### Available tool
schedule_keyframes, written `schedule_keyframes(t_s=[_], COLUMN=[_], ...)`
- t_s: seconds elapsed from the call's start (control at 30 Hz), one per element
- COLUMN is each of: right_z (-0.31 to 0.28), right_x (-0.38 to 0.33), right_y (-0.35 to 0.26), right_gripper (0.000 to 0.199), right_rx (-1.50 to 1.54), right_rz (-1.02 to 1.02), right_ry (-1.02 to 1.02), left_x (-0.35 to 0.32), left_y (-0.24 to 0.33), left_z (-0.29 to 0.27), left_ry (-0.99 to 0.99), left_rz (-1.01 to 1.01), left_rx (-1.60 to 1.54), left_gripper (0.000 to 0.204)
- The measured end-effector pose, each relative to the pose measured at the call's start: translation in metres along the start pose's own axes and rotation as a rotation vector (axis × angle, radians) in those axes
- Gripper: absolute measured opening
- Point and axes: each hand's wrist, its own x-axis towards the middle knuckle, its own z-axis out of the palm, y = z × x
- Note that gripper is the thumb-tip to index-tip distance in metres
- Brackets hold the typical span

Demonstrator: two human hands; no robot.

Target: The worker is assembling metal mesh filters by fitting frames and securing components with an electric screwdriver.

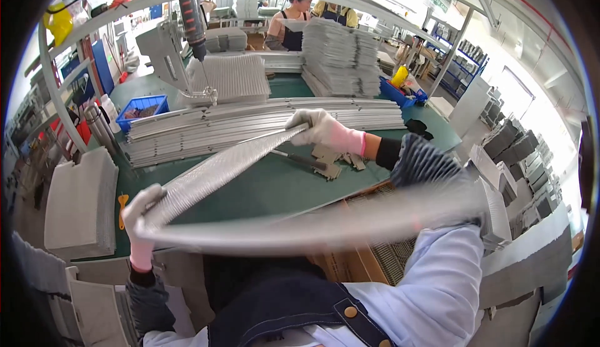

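Note:
My left hand point(140, 213), in a white glove, grips the near end of a long grey perforated metal panel point(219, 172). My right hand point(322, 129), also gloved, holds the panel's far end above the green table point(262, 184). The panel slants from lower left to upper right, and its lower edge is blurred by motion. Just behind my right hand lies a wide stack of similar long grey panels point(250, 125). Small grey metal brackets point(334, 159) lie on the table under my right forearm.
An orange powered screwdriver point(190, 16) hangs over the bench by a grey jig. A blue bin point(142, 106) and metal bottle stand at left. Tall panel stacks point(340, 56) sit at the back, with two people behind them. A cardboard box point(369, 253) sits by my lap.

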Motion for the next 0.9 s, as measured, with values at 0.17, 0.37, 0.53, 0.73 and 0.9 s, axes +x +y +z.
schedule_keyframes(t_s=[0.17, 0.37, 0.53, 0.73, 0.9], right_z=[0.015, 0.016, 0.024, 0.041, 0.082], right_x=[0.009, -0.029, -0.011, 0.0, 0.007], right_y=[-0.03, 0.003, 0.03, -0.028, -0.013], right_gripper=[0.019, 0.016, 0.014, 0.023, 0.014], right_rx=[0.247, 0.18, 0.635, 0.281, 0.155], right_rz=[-0.288, -0.367, -0.322, -0.223, -0.099], right_ry=[0.196, 0.449, 0.316, 0.142, 0.055], left_x=[0.054, 0.053, 0.036, -0.001, -0.044], left_y=[0.009, 0.059, 0.036, -0.028, 0.01], left_z=[0.015, 0.014, 0.024, -0.001, -0.024], left_ry=[0.09, -0.15, -0.043, 0.006, -0.008], left_rz=[-0.334, -0.363, -0.287, -0.515, -0.64], left_rx=[-0.276, -0.093, -0.321, -0.419, -0.33], left_gripper=[0.02, 0.028, 0.027, 0.027, 0.029])
